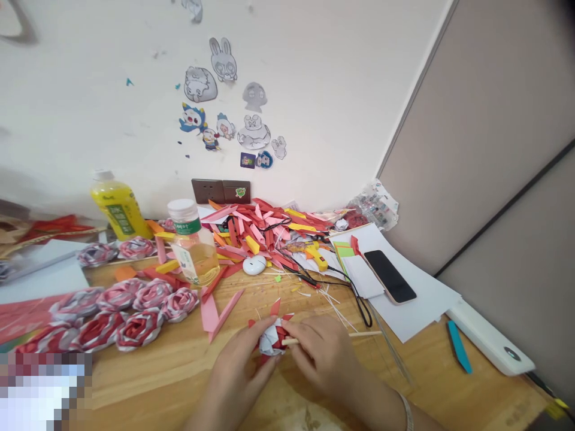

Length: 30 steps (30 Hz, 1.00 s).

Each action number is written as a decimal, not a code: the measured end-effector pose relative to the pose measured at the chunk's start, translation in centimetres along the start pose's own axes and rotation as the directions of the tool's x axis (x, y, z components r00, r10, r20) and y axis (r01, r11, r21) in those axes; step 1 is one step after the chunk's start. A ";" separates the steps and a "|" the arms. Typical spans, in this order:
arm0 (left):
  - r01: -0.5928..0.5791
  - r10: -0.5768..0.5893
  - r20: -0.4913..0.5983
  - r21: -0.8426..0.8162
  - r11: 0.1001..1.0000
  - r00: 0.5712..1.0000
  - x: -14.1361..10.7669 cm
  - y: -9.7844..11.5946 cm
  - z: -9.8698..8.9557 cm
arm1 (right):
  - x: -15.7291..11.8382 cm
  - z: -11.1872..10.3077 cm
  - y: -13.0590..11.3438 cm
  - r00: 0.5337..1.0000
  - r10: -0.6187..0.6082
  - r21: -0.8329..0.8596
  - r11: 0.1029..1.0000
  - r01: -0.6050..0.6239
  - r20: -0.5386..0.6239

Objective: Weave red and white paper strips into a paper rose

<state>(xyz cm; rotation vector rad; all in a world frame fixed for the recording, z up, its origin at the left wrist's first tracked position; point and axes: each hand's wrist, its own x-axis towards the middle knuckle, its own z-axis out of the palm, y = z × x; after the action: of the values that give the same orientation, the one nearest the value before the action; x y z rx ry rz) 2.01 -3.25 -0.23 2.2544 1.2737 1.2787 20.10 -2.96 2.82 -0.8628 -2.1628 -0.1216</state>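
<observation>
At the front middle of the table, my left hand point(240, 356) is closed around a red and white folded paper flower point(269, 338), with its red points sticking out. My right hand point(321, 347) is closed on a thin wooden stick point(366, 334). The stick's near end touches or almost touches the flower's right side, while the far end pokes out to the right past the hand. Fingers of both hands cover part of the flower. Two folded pink paper strips point(222, 317) lie just beyond my left hand.
Finished paper roses point(140, 329) line the left. A bottle of pale drink point(197, 257) and a yellow bottle point(121, 209) stand behind them. Paper strips point(260, 230) are heaped by the wall. A yellow glue gun point(318, 256), a phone point(390, 276) and a blue strip point(459, 347) lie right.
</observation>
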 end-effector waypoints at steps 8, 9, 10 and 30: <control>0.169 -0.151 0.088 -0.249 0.954 0.985 -0.2 -0.3 0.2 | 0.4 -0.2 1.1 0.983 0.181 0.042 0.982 -0.182 0.021; 0.194 -0.180 0.073 -0.269 0.944 0.981 -0.3 -0.4 0.3 | 0.4 -0.2 1.2 0.981 0.190 0.043 0.981 -0.191 0.028; 0.215 -0.207 0.057 -0.290 0.932 0.977 -0.3 -0.4 0.4 | 0.5 -0.2 1.2 0.980 0.196 0.047 0.979 -0.198 0.038; 0.527 -0.464 0.251 -0.381 0.760 0.850 1.6 1.2 -0.9 | -0.3 0.8 0.6 0.982 0.191 -0.026 0.981 -0.191 -0.007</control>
<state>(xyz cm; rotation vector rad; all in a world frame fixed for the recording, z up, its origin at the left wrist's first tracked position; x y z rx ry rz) 2.36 -2.86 1.95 1.5186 1.2604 1.0448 20.08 -2.42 1.91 -1.0798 -2.0659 -0.0561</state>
